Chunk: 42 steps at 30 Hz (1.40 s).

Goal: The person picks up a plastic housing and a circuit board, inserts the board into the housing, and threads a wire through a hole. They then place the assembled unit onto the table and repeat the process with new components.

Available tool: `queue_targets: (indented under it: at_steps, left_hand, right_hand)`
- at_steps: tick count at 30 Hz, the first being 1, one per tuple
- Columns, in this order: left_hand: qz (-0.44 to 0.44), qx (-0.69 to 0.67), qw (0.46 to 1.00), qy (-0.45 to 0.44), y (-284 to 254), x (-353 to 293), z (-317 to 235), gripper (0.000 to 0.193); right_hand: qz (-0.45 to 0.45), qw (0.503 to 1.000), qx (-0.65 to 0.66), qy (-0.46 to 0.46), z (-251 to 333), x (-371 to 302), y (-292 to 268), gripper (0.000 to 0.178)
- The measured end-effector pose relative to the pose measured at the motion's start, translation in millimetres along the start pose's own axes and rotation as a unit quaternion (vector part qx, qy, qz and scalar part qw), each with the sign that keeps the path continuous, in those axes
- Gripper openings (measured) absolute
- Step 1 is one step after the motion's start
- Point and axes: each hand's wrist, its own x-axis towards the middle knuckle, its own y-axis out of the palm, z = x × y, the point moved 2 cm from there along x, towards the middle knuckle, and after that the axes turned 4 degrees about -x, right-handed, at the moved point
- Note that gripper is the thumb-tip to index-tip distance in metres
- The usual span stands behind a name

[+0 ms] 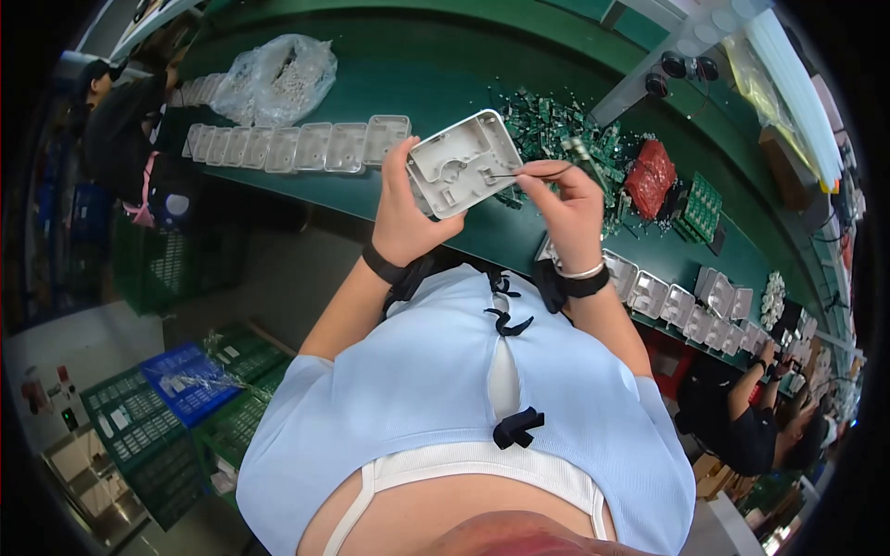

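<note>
My left hand (pixel 406 215) grips a white plastic housing (pixel 469 190) by its left and lower edges, tilted up off the bench with its hollow inner side showing. In my right hand (pixel 572 206) is a thin dark pair of tweezers (pixel 554 173), pinched between thumb and fingers. Its tip reaches into the housing near a small metal piece by the right wall. Whether the tip touches that piece is too small to tell. Behind the housing lies a loose heap of green circuit boards (pixel 538 125).
A row of white housings (pixel 298 148) stands left on the green bench (pixel 408 69), before a clear bag of small parts (pixel 287 79). Rightward are a red bag (pixel 651 176), stacked boards (pixel 697 208) and more housings (pixel 677 304). Crates (pixel 148 435) stand lower left; people work both sides.
</note>
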Motion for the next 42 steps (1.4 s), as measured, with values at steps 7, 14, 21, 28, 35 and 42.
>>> queue_targets:
  at_steps: [7, 14, 21, 28, 35, 42]
  left_hand:
    - [0.024, 0.067, 0.994, 0.082, -11.4, 24.8, -12.6, 0.102]
    - [0.05, 0.071, 0.993, 0.084, -20.2, 34.6, -11.6, 0.101]
    - [0.009, 0.05, 0.992, 0.114, -15.4, 36.6, -7.7, 0.102]
    - [0.021, 0.039, 0.992, 0.116, -12.5, 36.8, -3.9, 0.103]
    - [0.005, 0.06, 0.991, 0.119, -16.4, 36.8, -11.8, 0.099]
    - [0.033, -0.034, 0.999, 0.021, -10.5, 31.2, 2.5, 0.099]
  right_hand:
    - [-0.019, 0.988, -0.12, -0.092, 5.1, 13.0, 45.4, 0.012]
    - [-0.014, 0.934, -0.278, -0.223, 10.7, 21.3, 58.8, 0.013]
    - [-0.005, 0.893, -0.319, -0.317, 11.2, 20.1, 73.4, 0.014]
    - [-0.009, 0.937, -0.281, -0.205, -1.1, 19.9, 79.6, 0.013]
    - [-0.022, 0.873, -0.362, -0.326, 5.9, 26.1, 82.7, 0.013]
    - [0.086, 0.911, -0.356, -0.19, 7.2, 27.1, 78.1, 0.016]
